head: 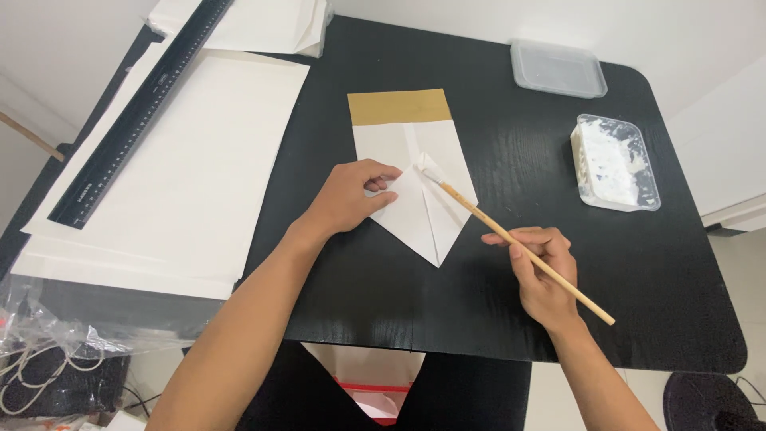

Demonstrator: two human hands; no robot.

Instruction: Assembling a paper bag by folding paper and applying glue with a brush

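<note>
The left hand [351, 195] lies flat on a folded white paper piece [419, 195] near the middle of the black surface [479, 311], its fingers curled loosely and pressing down on the paper's left fold — closed on nothing, only holding the sheet in place. The paper has a tan band across its top edge and its lower part is folded into a point aimed toward the person.

The right hand [542, 271] is clamped on a long wooden brush [519, 243], gripping it around the middle of the handle. The brush slants up and to the left, and its white-coated tip touches the paper's raised flap just beside the left hand's fingertips.

To the right, well apart from the paper, stands a clear plastic tub [616, 164] of white paste; its lid [557, 69] lies farther back. On the left side of the surface rests a stack of large white sheets [183, 168] with a long black ruler [132, 120] laid diagonally across it.
</note>
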